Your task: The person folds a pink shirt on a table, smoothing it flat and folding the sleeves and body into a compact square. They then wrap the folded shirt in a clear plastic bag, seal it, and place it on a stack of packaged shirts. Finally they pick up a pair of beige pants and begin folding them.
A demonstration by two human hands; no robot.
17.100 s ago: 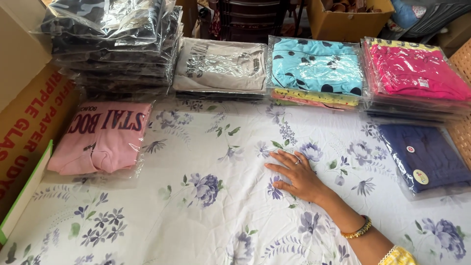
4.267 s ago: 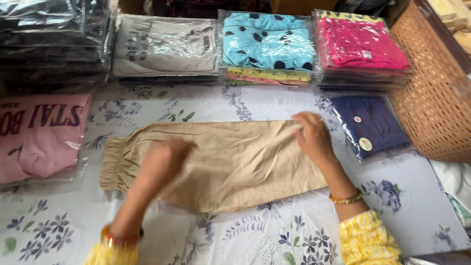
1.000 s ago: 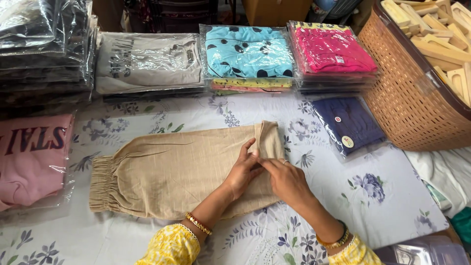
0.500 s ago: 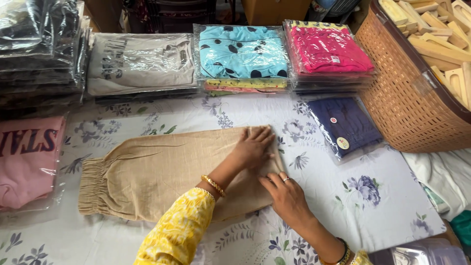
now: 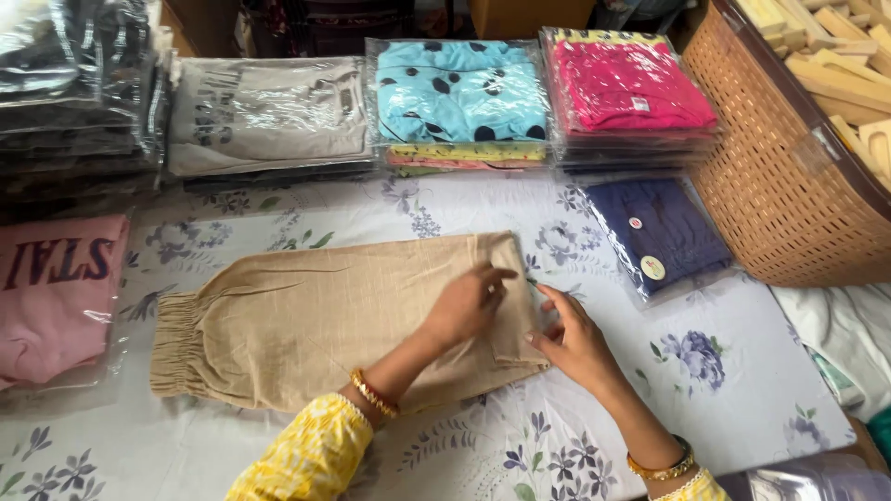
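Beige trousers lie flat on the floral sheet, elastic waistband to the left and the folded leg end to the right. My left hand presses flat on the cloth near the folded right end, fingers spread. At the right edge of the trousers, my right hand has its fingertips touching the fold. Both wrists wear bangles and yellow sleeves.
Bagged folded garments line the far side: a dark stack, grey, blue with dots, magenta. A navy pack lies at right, a pink one at left. A woven basket of wooden hangers stands far right.
The trousers were laid out and folded over at the right end. In the last second my left hand slid back along the fold and my right hand moved to the cloth's right edge.
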